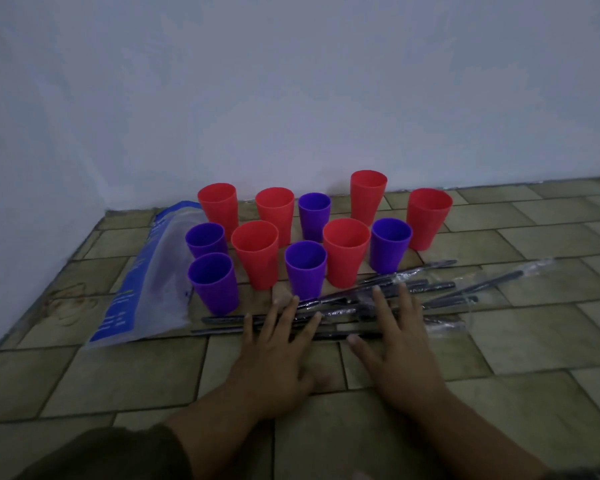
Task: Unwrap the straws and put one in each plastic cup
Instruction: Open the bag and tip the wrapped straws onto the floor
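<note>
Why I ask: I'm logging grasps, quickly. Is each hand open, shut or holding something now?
Left hand: open, straight fingers resting on the wrapped straws, gripping nothing.
Right hand: open, fingers spread flat on the same straws.

Eleven plastic cups stand upright and mouth-up, clustered in loose rows toward the far left corner of the tiled floor (499, 341). Six are red cups (254, 252), the taller kind. Five are purple cups (305, 273), shorter, set among them. All appear empty (interiors are dim). The straws (343, 308) are dark and slender, each still in a clear wrapper. They lie flat in a loose, crossed heap just nearer than the cups, fanning toward the right.
</note>
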